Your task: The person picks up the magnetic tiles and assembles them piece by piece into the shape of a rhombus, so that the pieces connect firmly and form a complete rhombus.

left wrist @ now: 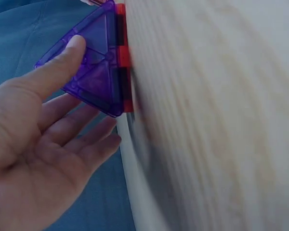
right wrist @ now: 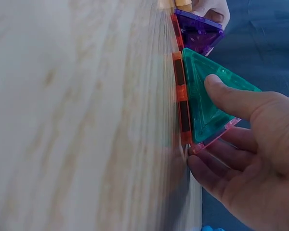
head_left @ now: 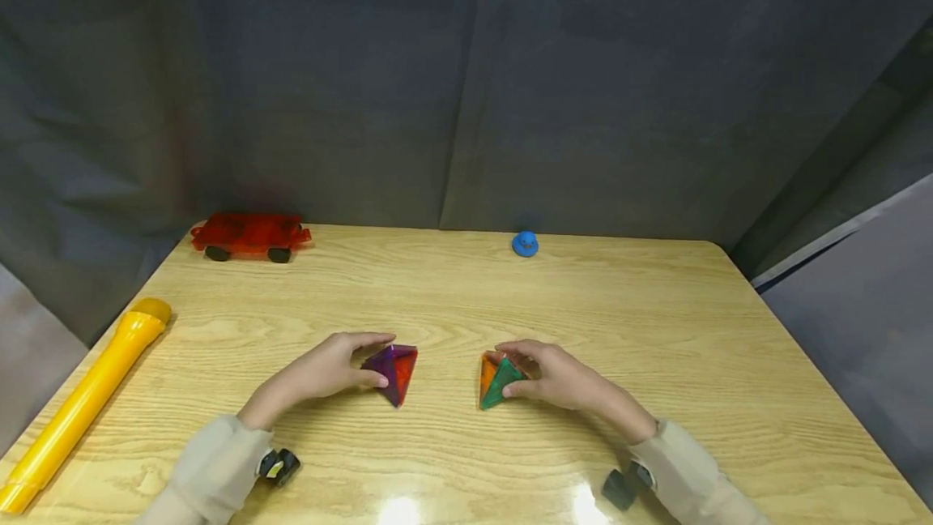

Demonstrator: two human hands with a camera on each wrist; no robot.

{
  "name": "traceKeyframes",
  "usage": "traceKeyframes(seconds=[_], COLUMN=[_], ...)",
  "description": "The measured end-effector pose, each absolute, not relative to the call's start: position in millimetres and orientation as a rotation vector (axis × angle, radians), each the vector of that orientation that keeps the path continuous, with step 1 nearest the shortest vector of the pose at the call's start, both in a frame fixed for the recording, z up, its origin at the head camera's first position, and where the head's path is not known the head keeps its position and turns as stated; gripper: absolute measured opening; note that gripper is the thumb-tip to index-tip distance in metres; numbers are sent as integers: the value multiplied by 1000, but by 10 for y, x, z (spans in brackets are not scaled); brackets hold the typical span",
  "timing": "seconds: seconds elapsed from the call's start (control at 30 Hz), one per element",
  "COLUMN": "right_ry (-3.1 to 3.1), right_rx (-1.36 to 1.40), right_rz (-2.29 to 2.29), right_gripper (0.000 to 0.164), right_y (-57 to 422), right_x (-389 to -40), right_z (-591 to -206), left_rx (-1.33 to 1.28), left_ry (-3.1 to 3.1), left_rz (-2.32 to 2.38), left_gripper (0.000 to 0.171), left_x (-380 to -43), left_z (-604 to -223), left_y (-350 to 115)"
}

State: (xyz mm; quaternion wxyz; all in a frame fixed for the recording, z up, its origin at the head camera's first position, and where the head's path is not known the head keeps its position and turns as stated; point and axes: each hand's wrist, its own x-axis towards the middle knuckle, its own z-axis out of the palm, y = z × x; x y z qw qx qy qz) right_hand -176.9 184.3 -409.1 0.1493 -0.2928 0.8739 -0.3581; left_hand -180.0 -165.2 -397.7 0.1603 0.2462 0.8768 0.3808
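Observation:
On the wooden table, near its middle, my left hand [head_left: 337, 365] holds a small pyramid of magnetic tiles [head_left: 383, 364] between thumb and fingers. Its sides show purple and red; in the left wrist view the thumb presses a purple tile [left wrist: 97, 77] above a red tile lying against the tabletop. A hand's width to the right, my right hand [head_left: 561, 377] grips a second tile pyramid [head_left: 500, 383] with green, orange and pink sides. The right wrist view has the thumb on the green tile [right wrist: 202, 103] and the fingers behind it. The two pyramids stand apart.
A red toy wagon [head_left: 251, 233] with black wheels stands at the back left corner. A blue rubber duck [head_left: 526, 244] sits at the back edge. A long yellow microphone-shaped tube [head_left: 87, 403] lies along the left edge. Dark curtains [head_left: 466, 87] hang behind the table.

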Motion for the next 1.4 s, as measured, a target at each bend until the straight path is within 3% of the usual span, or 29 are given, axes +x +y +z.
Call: traceKeyframes(seconds=[0.33, 1.4], right_ry=[2513, 2513], right_rx=[-812, -798], right_rz=[-1024, -1029], right_gripper=[55, 52], right_y=[1832, 1740], right_x=[-1802, -1971], right_z=[-4096, -4083], left_rx=[799, 800], left_ry=[2510, 2547], left_rz=[1083, 1090], left_gripper=[49, 47], left_x=[-1839, -1927], left_z=[-3969, -3968], left_y=[-1514, -872])
